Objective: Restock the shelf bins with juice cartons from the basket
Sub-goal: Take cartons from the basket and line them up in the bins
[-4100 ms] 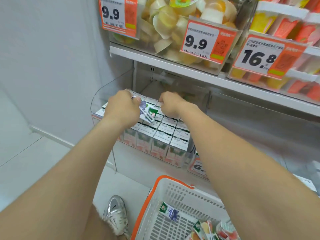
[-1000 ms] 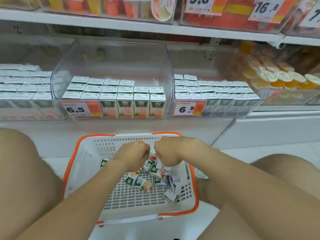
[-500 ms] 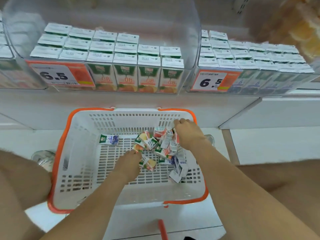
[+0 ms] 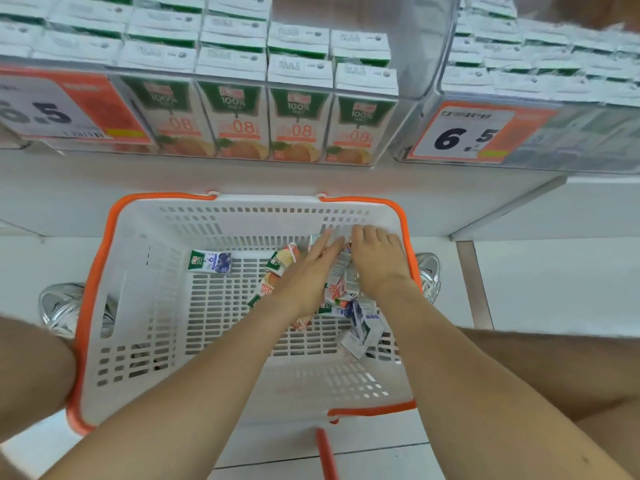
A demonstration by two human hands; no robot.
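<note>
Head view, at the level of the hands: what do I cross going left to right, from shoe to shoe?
Silver shoe → basket's left rim → lone blue carton → left hand → right hand → basket's right rim → other silver shoe.

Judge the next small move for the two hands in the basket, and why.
Likely grip a few from the carton pile: left hand lies straight-fingered on it, right hand beside, nothing lifted yet, and the orange-juice bin above has room at back right.

The basket (image 4: 138, 306) sits before the shelf bins (image 4: 415, 46), juice cartons (image 4: 360, 327) lying inside.
</note>
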